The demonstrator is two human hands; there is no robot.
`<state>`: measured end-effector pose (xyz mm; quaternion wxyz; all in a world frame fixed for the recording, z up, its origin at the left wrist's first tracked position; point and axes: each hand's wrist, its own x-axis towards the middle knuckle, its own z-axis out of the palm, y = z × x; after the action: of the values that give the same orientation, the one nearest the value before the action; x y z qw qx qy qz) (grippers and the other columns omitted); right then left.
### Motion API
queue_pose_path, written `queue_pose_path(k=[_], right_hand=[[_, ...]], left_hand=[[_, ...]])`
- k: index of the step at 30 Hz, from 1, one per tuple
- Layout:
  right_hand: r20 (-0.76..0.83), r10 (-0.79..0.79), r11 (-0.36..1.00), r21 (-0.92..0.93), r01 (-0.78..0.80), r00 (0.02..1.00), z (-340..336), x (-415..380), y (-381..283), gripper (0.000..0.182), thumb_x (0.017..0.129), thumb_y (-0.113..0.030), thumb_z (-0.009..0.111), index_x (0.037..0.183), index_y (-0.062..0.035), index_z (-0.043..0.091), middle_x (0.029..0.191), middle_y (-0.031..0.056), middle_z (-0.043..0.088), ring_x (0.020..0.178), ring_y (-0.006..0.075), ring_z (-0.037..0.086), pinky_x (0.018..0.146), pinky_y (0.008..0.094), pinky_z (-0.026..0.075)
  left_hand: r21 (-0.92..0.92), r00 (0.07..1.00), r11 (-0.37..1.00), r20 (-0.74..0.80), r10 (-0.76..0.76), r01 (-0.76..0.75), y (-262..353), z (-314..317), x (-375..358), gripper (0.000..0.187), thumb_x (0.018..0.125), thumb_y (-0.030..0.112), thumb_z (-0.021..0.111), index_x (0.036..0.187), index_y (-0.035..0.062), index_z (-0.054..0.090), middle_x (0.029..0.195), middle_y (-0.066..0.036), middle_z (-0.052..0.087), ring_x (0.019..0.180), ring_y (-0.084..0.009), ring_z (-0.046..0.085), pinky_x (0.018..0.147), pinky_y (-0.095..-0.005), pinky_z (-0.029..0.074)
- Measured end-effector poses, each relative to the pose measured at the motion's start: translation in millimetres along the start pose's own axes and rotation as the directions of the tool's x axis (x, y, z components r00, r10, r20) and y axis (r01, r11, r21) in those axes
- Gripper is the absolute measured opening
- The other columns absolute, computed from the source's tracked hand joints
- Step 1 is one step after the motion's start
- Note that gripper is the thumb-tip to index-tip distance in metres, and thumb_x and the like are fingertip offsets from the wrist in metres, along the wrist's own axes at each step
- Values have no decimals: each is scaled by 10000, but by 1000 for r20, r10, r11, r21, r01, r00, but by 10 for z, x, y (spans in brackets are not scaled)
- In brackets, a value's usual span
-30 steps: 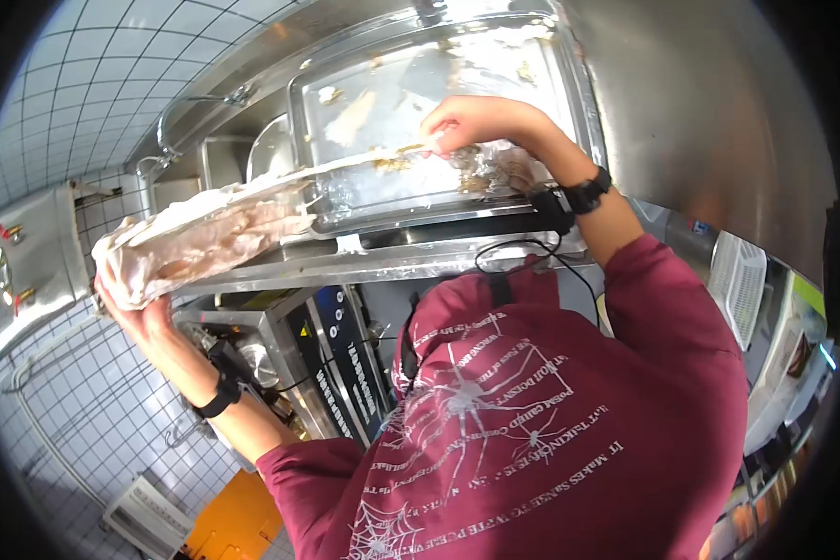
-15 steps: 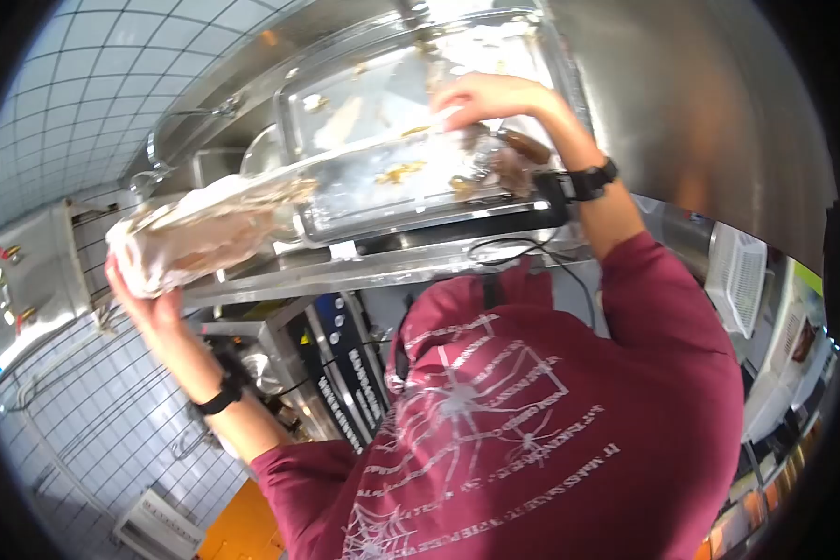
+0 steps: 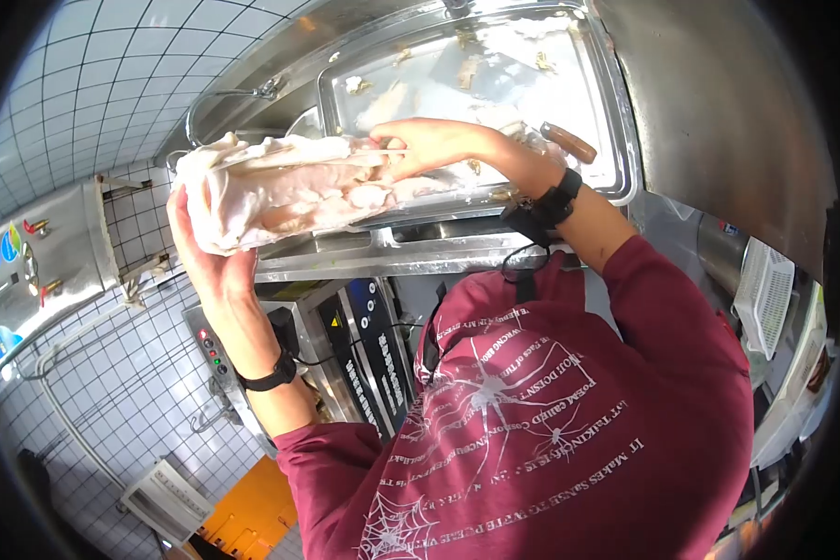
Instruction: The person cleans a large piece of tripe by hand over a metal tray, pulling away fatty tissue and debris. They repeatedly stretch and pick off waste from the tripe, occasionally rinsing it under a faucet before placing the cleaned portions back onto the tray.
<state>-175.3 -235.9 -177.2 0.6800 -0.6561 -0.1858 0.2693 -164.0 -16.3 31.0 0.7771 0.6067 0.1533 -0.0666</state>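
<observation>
A long, pale pinkish-white block of what looks like raw meat [image 3: 289,191], with soft uneven folds, is held up over the front left of a large rectangular tray [image 3: 630,140]. My left hand [image 3: 217,261] cups its left end from below, fingers wrapped round the side. At the block's right end, my right hand [image 3: 429,147] has its fingers curled against the meat, beside a thin pale rod. The rod's full length is hidden. In the tray lie scattered food scraps [image 3: 543,62] and a brown cylindrical piece [image 3: 569,143], close to my right forearm.
Behind the meat, a curved metal tap [image 3: 219,98] stands at the steel sink area. A broad steel surface [image 3: 709,103] lies right of the tray. Below the counter is a machine with a dark label panel [image 3: 369,345]. White baskets [image 3: 765,294] stand at far right.
My right hand has moved left from over the tray onto the meat's right end. The meat sits further right in view, its top more visible. The camera view has shifted too.
</observation>
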Motion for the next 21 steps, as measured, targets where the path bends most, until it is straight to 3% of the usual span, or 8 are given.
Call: queue_pose_path(k=[2, 3, 6, 8, 10, 11, 14, 21], right_hand=[[-185, -232, 943, -283, 174, 955, -3, 19, -43, 286, 833, -267, 666, 984, -36, 588, 711, 51, 581, 622, 167, 506, 592, 329, 415], [-176, -274, 895, -406, 184, 945, -69, 16, -65, 262, 858, -294, 637, 883, -35, 603, 672, 61, 565, 602, 152, 495, 579, 339, 401], [-144, -221, 895, -423, 142, 965, -280, -120, -190, 292, 888, -294, 604, 775, -25, 600, 617, 58, 515, 587, 126, 483, 564, 328, 389], [-109, -138, 924, -373, 89, 984, -430, -215, -314, 331, 919, -287, 570, 723, -21, 587, 585, 25, 487, 578, 106, 466, 543, 306, 376], [-148, -202, 955, -248, 161, 968, -532, -269, -349, 366, 937, -307, 556, 712, -20, 584, 578, -15, 470, 551, 84, 433, 516, 289, 355], [-187, -236, 930, -328, 166, 953, -576, -292, -375, 395, 947, -337, 551, 706, -28, 593, 570, -39, 466, 533, 67, 423, 501, 260, 346], [-77, -117, 957, -275, 92, 990, -764, -299, -461, 421, 955, -364, 546, 696, -37, 602, 554, -37, 463, 526, 46, 428, 487, 226, 337], [-200, -70, 998, -12, 69, 977, -718, -396, -699, 444, 907, -422, 603, 675, -44, 616, 518, -48, 451, 439, 20, 401, 387, 190, 301]], left_hand=[[-39, 997, 999, 70, -28, 31, 32, -57, -29, 392, 917, 333, 545, 1197, 59, 567, 1159, -85, 622, 1094, -233, 578, 926, -412, 486], [-29, 996, 999, 90, -24, 27, 40, -69, -38, 395, 915, 334, 546, 1199, 59, 567, 1163, -87, 621, 1094, -234, 580, 934, -415, 480], [-23, 996, 999, 91, -22, 24, 71, -142, -21, 399, 916, 329, 542, 1206, 55, 564, 1176, -93, 617, 1095, -237, 581, 944, -415, 472], [-27, 997, 999, 69, -30, 32, 90, -222, 23, 400, 919, 324, 537, 1210, 52, 562, 1183, -97, 614, 1096, -239, 581, 948, -412, 471], [-13, 995, 1000, 94, -16, 17, 75, -320, 99, 401, 925, 318, 527, 1218, 46, 557, 1193, -101, 611, 1101, -242, 579, 952, -406, 469], [-28, 994, 999, 107, -35, 39, 54, -376, 147, 395, 925, 315, 528, 1211, 45, 563, 1189, -99, 615, 1097, -241, 578, 951, -401, 466], [-7, 999, 999, 9, -50, 50, -57, -434, 242, 393, 922, 322, 535, 1202, 48, 569, 1184, -94, 619, 1091, -241, 578, 949, -396, 462], [-15, 993, 993, -38, -114, 113, -274, -845, 521, 369, 885, 333, 596, 1164, 92, 604, 1122, -66, 643, 1029, -244, 596, 910, -430, 477]])
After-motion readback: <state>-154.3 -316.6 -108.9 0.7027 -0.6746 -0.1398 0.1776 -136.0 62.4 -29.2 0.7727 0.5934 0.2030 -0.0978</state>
